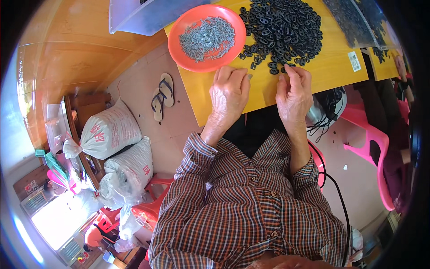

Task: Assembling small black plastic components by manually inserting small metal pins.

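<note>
A red-orange plate holds many small grey metal pins. To its right lies a big heap of black oval plastic pieces with two holes. My left hand is at the near rim of the plate, fingers curled and thumb against the forefinger; whatever it pinches is too small or hidden to name. At the near edge of the heap, my right hand has its forefinger and thumb at a black plastic piece. A few loose black pieces lie between plate and heap.
The yellow table carries a translucent bin at back left and a clear bin of black parts at right. Sandals and white sacks are on the left. A pink chair and another person's hand are at right.
</note>
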`<state>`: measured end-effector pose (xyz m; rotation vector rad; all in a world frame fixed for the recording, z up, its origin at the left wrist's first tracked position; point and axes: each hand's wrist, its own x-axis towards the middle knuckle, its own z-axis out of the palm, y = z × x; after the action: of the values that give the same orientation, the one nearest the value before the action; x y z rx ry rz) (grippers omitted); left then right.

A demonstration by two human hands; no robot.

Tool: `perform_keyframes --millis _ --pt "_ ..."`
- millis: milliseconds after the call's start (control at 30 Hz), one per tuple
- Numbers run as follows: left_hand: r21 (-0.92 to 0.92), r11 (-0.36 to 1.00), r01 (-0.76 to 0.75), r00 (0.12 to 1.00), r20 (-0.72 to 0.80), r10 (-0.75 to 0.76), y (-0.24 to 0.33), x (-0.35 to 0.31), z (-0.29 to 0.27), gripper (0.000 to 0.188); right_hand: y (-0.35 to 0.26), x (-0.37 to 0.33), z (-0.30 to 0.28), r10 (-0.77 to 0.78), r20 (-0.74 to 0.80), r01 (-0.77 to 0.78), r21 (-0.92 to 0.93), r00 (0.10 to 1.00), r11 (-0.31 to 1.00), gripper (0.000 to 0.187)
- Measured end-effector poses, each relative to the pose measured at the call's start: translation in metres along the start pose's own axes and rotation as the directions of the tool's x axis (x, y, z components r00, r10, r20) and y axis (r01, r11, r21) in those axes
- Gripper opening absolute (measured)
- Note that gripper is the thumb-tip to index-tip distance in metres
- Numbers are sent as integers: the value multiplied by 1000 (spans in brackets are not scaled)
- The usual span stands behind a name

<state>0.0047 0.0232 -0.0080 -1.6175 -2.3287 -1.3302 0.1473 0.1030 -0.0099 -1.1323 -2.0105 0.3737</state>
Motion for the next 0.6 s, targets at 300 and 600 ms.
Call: perform_keyframes --millis 300,600 --pt "136 987 -87 995 -44 94 1 8 22 9 -6 -1 2 -26 15 26 10 1000 1000 23" --pt "238 966 -105 994 -14 111 3 6 25 12 -7 -6 4 -11 -19 13 155 1000 988 22"
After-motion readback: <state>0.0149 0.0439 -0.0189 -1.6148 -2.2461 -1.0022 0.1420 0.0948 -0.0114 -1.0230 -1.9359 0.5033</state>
